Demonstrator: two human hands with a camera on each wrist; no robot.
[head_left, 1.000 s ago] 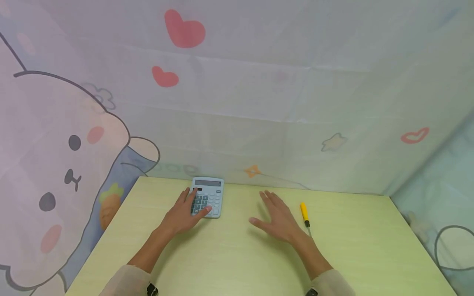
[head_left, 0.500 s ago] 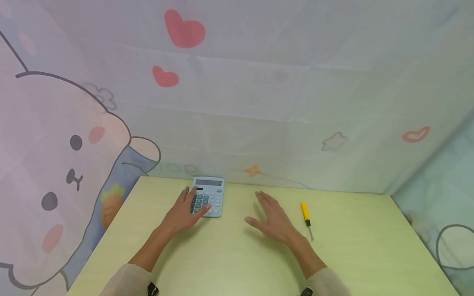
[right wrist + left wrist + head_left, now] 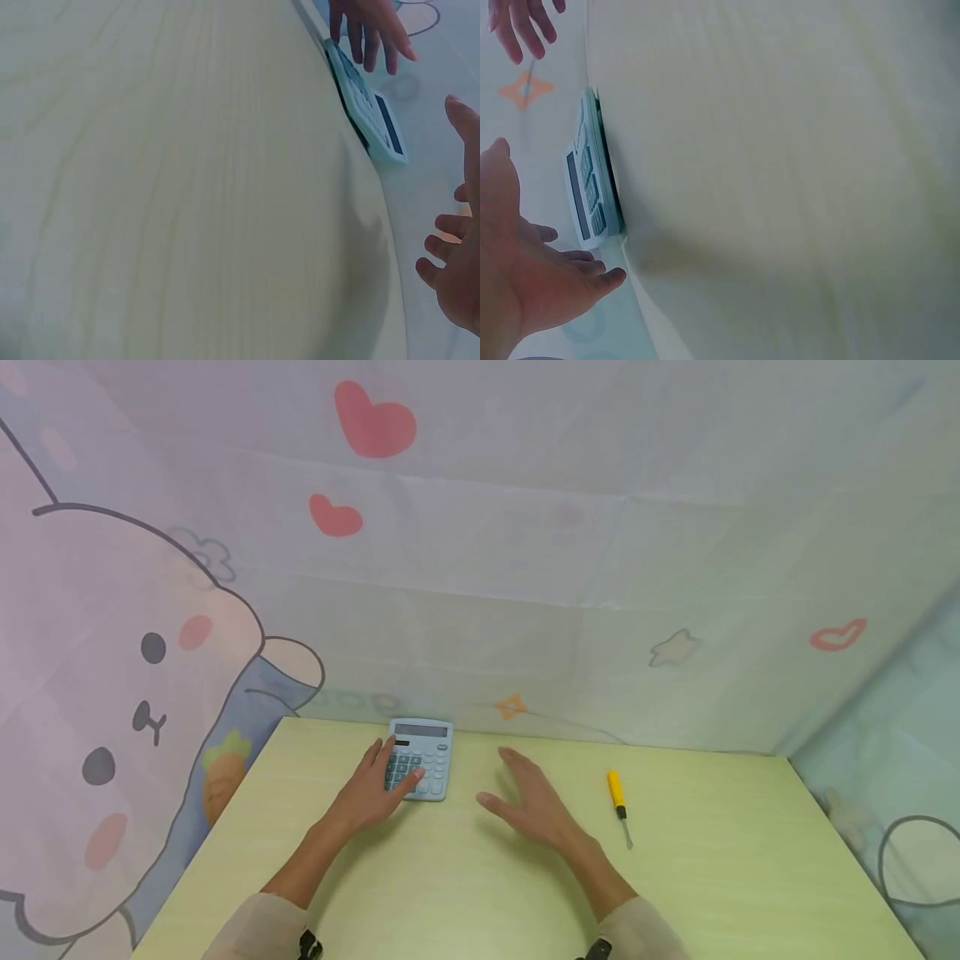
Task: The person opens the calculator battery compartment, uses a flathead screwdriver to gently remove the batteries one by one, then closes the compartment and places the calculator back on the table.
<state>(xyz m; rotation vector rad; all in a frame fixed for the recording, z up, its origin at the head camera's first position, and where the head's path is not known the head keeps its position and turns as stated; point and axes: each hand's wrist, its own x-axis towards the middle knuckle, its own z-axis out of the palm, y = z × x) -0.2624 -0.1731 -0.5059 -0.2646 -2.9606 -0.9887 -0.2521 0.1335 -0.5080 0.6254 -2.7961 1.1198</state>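
Observation:
A light-blue calculator [image 3: 433, 760] with dark and pale keys lies near the table's back edge in the head view. My left hand [image 3: 367, 793] is over its left and lower part, fingers fairly straight and thumb spread; the left wrist view shows a gap between this hand [image 3: 547, 277] and the calculator [image 3: 592, 180]. To the right of the calculator, my right hand [image 3: 532, 806] hovers above the table with thumb and fingers apart, holding nothing. Beyond it lies a screwdriver [image 3: 619, 806] with a yellow handle, its tip pointing toward the front.
The pale wooden table [image 3: 720, 852] meets a printed cloth backdrop [image 3: 525, 552] at the back. A bear drawing [image 3: 172, 710] covers the cloth at left. On the far right hangs another cloth [image 3: 915, 760].
My right hand has moved left, away from the screwdriver and closer to the calculator, so the screwdriver's shaft now shows fully. My left hand has barely shifted.

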